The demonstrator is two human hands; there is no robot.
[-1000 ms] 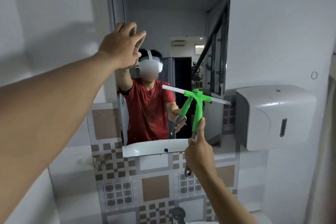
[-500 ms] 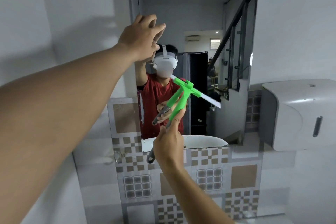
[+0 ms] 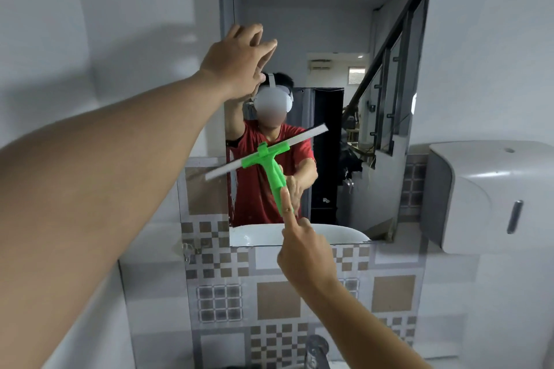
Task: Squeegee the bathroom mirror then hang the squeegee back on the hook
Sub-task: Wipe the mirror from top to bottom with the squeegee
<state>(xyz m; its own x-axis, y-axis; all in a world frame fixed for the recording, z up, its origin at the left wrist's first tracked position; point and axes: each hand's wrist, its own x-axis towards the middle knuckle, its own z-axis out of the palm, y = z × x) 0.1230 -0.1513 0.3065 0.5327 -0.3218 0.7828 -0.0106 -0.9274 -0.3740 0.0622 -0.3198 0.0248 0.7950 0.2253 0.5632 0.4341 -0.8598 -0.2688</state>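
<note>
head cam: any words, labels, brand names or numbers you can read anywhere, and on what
None can be read.
Squeegee: plain green handle and pale blade, no marking visible.
Paper dispenser: plain white casing, no legible label.
Mirror: its reflection shows a wall unit with a mark too small and blurred to read.
Tiles: pattern only.

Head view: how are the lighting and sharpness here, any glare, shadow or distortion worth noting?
Head view: soft, even light; one ceiling lamp reflected in the mirror as a small bright spot, no wide glare. The left hand and its arm cast a faint shadow on the left wall. Wide-angle bending curves the mirror's edges and enlarges the near forearm. The squeegee in the right hand looks fairly sharp.
</note>
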